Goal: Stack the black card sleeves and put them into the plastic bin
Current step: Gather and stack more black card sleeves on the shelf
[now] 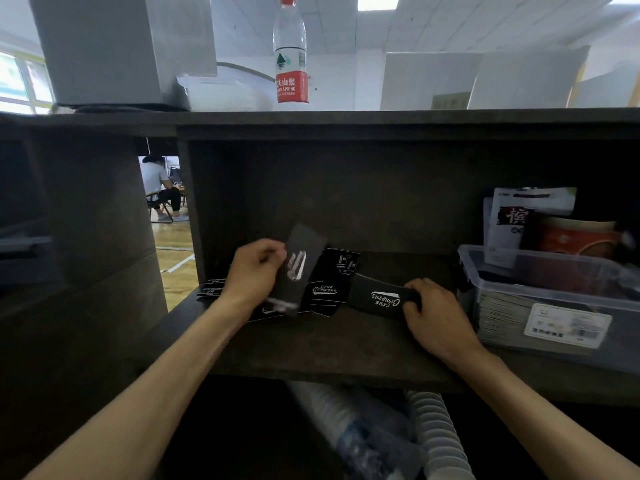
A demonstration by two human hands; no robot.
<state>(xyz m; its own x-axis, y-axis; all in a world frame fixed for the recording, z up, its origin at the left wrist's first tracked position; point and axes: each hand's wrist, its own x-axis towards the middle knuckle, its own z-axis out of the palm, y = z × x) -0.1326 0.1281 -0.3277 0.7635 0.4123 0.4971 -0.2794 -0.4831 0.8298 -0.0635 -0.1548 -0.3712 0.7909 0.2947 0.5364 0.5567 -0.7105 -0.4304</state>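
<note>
Black card sleeves with white script lie scattered on a dark shelf. My left hand pinches one sleeve, lifted upright and blurred, above the loose pile. My right hand grips a small stack of sleeves lying flat, just left of the clear plastic bin. The bin stands on the shelf at the right and holds a layer of cards and packets.
Packets lean inside the bin at the back right. A water bottle and a white box stand on the shelf top above. Stacked cups lie below the shelf. A person sits in the far room at left.
</note>
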